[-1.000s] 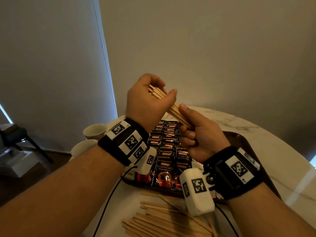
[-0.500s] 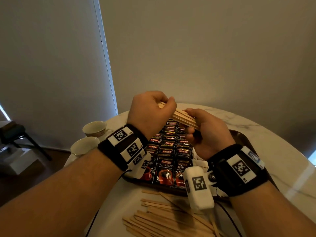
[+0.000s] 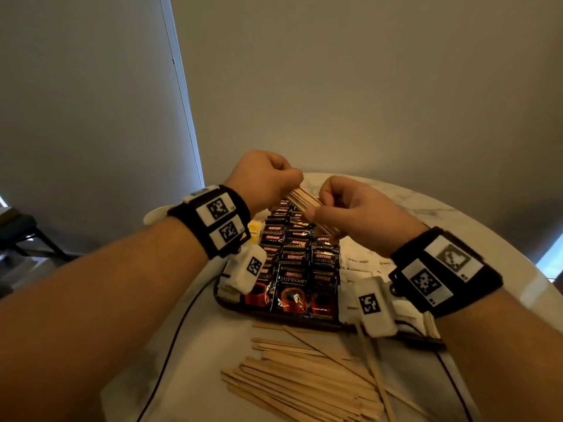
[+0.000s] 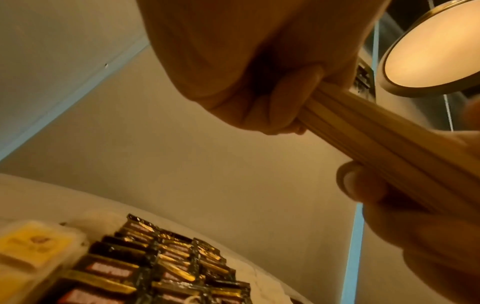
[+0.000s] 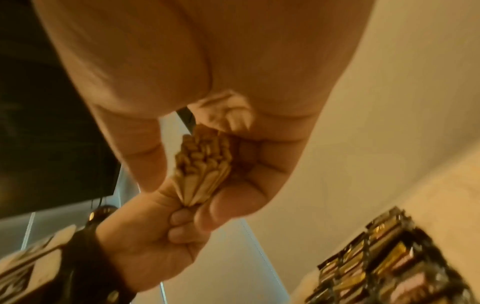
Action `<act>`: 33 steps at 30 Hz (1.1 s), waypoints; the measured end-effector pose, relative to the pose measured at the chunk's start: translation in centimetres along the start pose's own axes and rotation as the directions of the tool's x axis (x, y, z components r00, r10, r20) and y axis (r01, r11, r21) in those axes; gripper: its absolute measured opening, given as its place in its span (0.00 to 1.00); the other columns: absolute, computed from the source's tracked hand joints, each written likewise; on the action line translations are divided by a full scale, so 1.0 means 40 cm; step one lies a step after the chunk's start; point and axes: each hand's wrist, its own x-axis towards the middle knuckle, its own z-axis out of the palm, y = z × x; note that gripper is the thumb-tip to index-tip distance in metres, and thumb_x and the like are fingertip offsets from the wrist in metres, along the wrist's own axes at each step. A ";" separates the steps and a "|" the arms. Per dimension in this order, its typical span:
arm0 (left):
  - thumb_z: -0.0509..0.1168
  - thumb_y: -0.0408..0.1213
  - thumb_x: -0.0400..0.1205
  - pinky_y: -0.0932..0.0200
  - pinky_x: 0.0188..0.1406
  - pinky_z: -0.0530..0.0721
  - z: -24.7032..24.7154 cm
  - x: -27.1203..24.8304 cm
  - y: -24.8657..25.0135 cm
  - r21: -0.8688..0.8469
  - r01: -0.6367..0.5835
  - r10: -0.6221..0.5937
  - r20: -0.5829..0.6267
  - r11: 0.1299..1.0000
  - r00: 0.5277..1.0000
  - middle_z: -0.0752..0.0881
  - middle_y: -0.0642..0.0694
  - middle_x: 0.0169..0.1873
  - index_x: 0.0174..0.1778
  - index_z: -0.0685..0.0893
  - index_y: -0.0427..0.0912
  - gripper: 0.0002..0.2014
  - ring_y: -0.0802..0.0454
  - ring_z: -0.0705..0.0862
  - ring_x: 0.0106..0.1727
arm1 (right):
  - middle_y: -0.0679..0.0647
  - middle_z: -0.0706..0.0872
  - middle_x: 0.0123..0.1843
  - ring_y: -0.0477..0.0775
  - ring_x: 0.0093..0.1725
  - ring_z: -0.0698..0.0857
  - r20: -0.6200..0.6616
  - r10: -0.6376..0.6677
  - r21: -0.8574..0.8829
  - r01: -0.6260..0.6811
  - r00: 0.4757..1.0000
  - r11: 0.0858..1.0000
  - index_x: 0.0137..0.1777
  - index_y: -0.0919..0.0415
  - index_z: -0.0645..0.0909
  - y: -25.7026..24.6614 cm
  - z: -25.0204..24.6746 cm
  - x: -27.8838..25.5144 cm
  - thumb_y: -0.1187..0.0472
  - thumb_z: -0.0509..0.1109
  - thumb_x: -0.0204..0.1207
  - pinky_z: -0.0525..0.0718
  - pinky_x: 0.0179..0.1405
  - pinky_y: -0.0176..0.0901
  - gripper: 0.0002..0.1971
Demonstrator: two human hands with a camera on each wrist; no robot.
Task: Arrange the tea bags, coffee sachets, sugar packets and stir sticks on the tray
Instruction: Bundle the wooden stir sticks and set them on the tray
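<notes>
A bundle of stir sticks (image 3: 304,200) is gripped at its far end by the curled fingers (image 4: 291,98) of the left hand (image 3: 262,178) and pinched nearer by the right hand (image 3: 356,214). Its long axis slants from upper left down to the right, above the tray (image 3: 292,315). Three columns of coffee sachets (image 3: 294,269) are laid there, white sugar packets (image 3: 359,263) beside them. Loose stir sticks (image 3: 304,379), too many to count, lie on the table (image 3: 457,226).

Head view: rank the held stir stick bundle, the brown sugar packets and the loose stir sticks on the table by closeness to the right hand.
1. Stir stick bundle: gripped in the right hand.
2. Brown sugar packets: on the tray, below that hand.
3. Loose stir sticks: on the table, nearest the camera.
</notes>
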 end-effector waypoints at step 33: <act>0.58 0.39 0.93 0.58 0.57 0.74 0.413 0.094 0.118 0.739 -0.459 -0.178 0.602 0.492 0.779 0.84 0.41 0.71 0.76 0.82 0.38 0.18 0.44 0.82 0.71 | 0.58 0.90 0.45 0.59 0.46 0.90 -0.255 0.681 -0.603 -0.663 0.687 0.443 0.44 0.60 0.84 0.210 -0.256 0.082 0.54 0.73 0.83 0.90 0.51 0.52 0.10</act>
